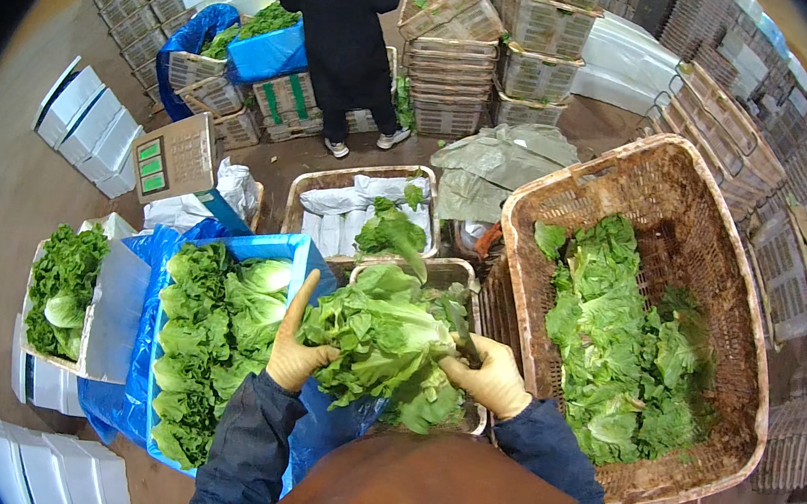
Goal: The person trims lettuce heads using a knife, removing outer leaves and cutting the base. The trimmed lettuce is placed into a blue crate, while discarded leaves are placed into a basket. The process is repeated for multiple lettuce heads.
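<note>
A head of leafy lettuce point(387, 325) is held in front of me, its pale cut base to the right. My right hand point(490, 376), in a cream glove, grips the base, and a knife blade point(457, 317) shows beside it. My left hand point(302, 338), gloved alike, is spread at the leafy end, thumb against the leaves. Left of it, a blue-lined box point(306, 259) holds rows of lettuce point(194, 355). On the right, a large dirty plastic crate point(744, 369) contains more lettuce point(612, 338). Beneath the held head is another crate point(473, 272) with loose leaves.
Ahead stands a crate with white wrapped bundles point(335, 225), beside a digital scale point(177, 156). A white foam box of lettuce point(87, 334) is at far left. A person in dark clothing point(337, 25) stands beyond, near stacked crates point(447, 83). A grey-green sheet point(498, 161) lies behind the big crate.
</note>
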Demonstrator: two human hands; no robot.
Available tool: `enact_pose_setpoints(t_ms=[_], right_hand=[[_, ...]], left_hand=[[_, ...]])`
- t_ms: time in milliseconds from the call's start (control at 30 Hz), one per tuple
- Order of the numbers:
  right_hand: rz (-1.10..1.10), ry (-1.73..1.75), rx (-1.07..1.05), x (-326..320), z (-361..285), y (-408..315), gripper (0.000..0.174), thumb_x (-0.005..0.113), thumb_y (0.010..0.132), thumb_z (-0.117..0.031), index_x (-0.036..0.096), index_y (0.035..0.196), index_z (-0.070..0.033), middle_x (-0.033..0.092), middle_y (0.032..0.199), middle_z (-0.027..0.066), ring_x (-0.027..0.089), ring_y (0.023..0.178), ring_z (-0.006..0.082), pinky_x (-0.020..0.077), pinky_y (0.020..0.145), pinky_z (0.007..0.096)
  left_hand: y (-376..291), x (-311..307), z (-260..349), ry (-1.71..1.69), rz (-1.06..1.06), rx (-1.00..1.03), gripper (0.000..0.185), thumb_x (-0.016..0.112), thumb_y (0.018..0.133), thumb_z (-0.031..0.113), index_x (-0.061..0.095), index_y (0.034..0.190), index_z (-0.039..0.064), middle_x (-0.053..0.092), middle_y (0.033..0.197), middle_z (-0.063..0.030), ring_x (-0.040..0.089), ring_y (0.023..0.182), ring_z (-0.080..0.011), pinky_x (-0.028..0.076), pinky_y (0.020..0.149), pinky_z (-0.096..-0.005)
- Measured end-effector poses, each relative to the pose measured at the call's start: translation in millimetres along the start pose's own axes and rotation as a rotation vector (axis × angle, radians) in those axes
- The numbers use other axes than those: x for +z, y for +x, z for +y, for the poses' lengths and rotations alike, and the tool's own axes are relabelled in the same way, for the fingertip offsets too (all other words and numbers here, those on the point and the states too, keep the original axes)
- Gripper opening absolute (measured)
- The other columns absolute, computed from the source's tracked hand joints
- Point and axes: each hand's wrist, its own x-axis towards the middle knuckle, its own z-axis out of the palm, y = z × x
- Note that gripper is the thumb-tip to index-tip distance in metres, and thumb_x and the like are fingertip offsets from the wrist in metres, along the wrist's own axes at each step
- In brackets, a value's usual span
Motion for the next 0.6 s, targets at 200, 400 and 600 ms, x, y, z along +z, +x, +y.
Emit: enact_pose_setpoints(t_ms=[200,400,600], right_hand=[[0.0,-0.709,-0.073,-39,-37,4,0.051,0.084,0.072,-0.026,0.073,0.12,-0.013,0.073,0.105,0.0103,0.071,0.098,0.0285,0.0564,0.091,0.0388],[0.139,-0.425,-0.396,-11,-25,25,0.046,0.082,0.084,-0.028,0.07,0.124,-0.007,0.07,0.12,0.0132,0.065,0.114,0.0241,0.0521,0.097,0.0372],[0.276,0.194,-0.023,13,-11,58,0.021,0.076,0.093,-0.022,0.077,0.106,-0.005,0.075,0.097,0.0078,0.068,0.08,0.0143,0.0552,0.072,0.0278]], left_hand=[[3,-5,2,-0.142,-0.018,-0.159,0.125,0.085,0.056,-0.004,0.026,0.165,0.013,0.041,0.158,-0.0092,0.051,0.131,-0.0204,0.046,0.109,-0.034],[0,1,-3,-0.203,-0.039,-0.189,0.118,0.072,0.059,-0.015,0.028,0.164,0.016,0.053,0.148,-0.0091,0.056,0.127,-0.022,0.049,0.106,-0.0342],[-5,22,-26,-0.284,-0.069,-0.163,0.114,0.097,0.062,0.016,0.038,0.16,0.015,0.044,0.158,-0.0098,0.045,0.141,-0.025,0.039,0.116,-0.0374]])
